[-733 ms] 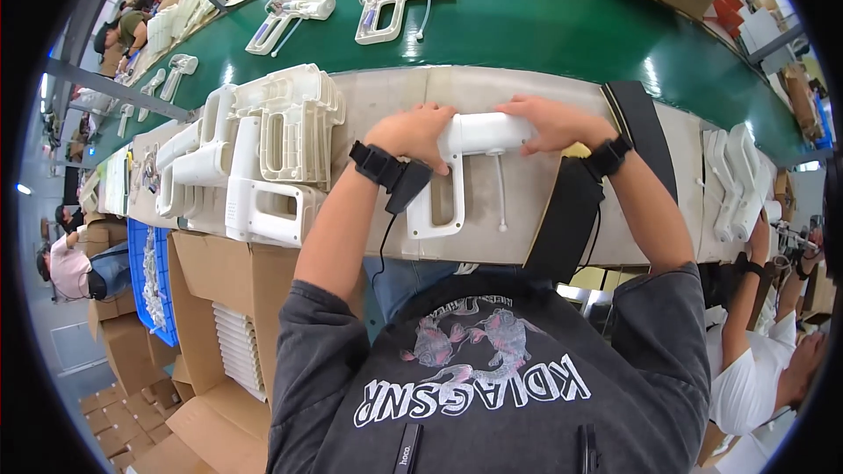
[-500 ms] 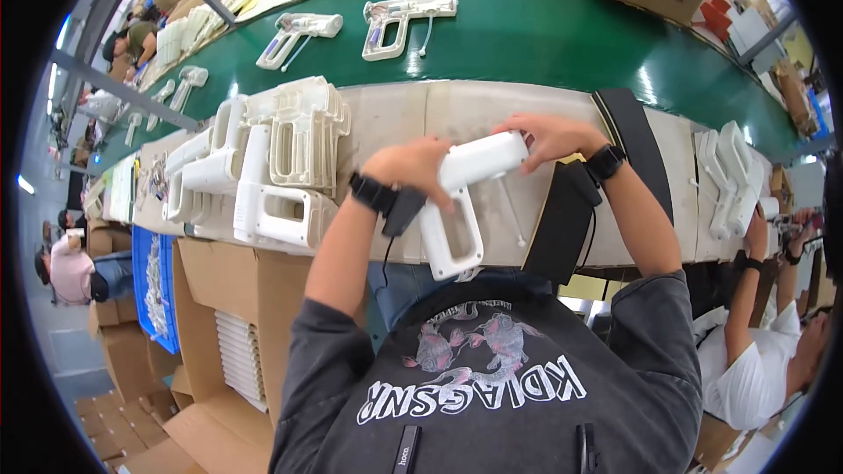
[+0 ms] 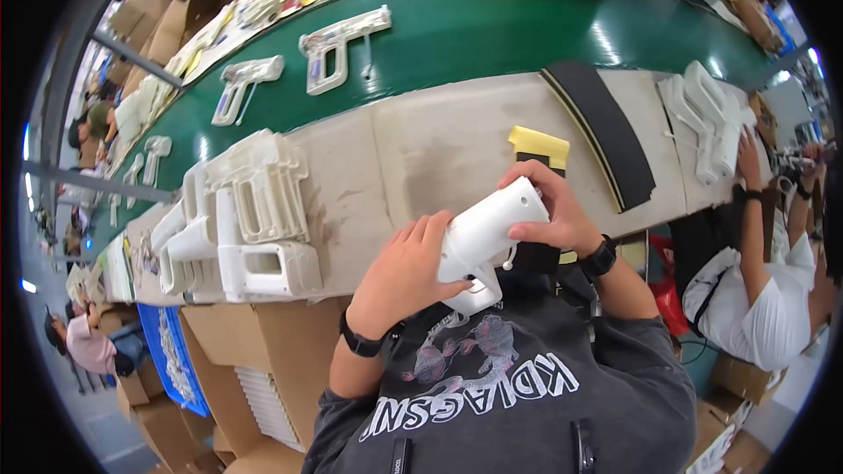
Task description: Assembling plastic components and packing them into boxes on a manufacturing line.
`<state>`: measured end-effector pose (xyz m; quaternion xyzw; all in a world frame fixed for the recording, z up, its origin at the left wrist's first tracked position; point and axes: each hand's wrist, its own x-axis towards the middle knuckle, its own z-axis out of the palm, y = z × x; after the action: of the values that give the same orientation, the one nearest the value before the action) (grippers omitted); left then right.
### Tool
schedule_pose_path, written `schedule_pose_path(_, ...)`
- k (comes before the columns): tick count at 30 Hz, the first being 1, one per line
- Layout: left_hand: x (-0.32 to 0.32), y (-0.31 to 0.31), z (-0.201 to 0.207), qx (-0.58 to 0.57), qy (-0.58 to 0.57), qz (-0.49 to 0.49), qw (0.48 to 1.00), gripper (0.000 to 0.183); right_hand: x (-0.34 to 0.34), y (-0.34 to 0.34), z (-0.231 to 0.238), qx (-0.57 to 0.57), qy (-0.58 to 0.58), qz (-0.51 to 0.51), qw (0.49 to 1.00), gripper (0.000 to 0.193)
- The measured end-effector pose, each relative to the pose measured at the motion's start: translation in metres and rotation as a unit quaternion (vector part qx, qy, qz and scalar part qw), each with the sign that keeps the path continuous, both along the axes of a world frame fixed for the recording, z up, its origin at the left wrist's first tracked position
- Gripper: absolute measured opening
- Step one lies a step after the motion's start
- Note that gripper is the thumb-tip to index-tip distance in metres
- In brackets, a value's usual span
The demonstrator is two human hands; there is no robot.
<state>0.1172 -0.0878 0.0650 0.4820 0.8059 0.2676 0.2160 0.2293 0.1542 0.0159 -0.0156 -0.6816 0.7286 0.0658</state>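
Gripping a white plastic gun-shaped housing [image 3: 481,241] w/ both hands: left hand [image 3: 406,270] fingers wrapped on its body, right hand [image 3: 549,211] clamped round the top end, above bench edge [image 3: 421,158] near chest.

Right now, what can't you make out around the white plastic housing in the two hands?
- Housing: head view; its lower handle is covered by the left hand, its far side by the right hand.
- Yellow pad: its near edge is hidden behind the right hand.
- Stack of white shells: overlapping parts, so no count is possible.
- Neighbour's hand at the right rim: bent by the fisheye, what it grips is unclear.
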Motion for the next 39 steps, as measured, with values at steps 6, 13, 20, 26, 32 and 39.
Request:
schedule_pose_path(6,0.005,0.010,0.008,0.082,-0.012,-0.009,0.996,0.073,0.027,0.026,0.022,0.023,0.002,-0.057,0.998,0.061)
schedule_pose_path(13,-0.022,-0.022,-0.030,0.134,0.072,0.154,0.976,0.048,0.065,0.127,0.017,-0.063,0.021,-0.411,0.909,0.043)
schedule_pose_path(20,-0.003,-0.032,-0.058,0.133,-0.029,0.148,0.980,0.038,0.135,0.205,-0.017,-0.188,-0.054,-0.542,0.817,0.044)
schedule_pose_path(26,-0.001,-0.021,-0.058,0.123,-0.059,0.118,0.984,0.038,0.173,0.236,-0.086,-0.254,-0.036,-0.637,0.727,0.044)
schedule_pose_path(32,0.004,-0.016,-0.067,0.107,-0.038,0.058,0.992,0.038,0.177,0.251,-0.098,-0.226,-0.041,-0.635,0.737,0.048)
schedule_pose_path(39,0.014,-0.012,-0.072,0.103,-0.085,0.038,0.990,0.039,0.148,0.277,-0.106,-0.183,-0.021,-0.700,0.690,0.052)
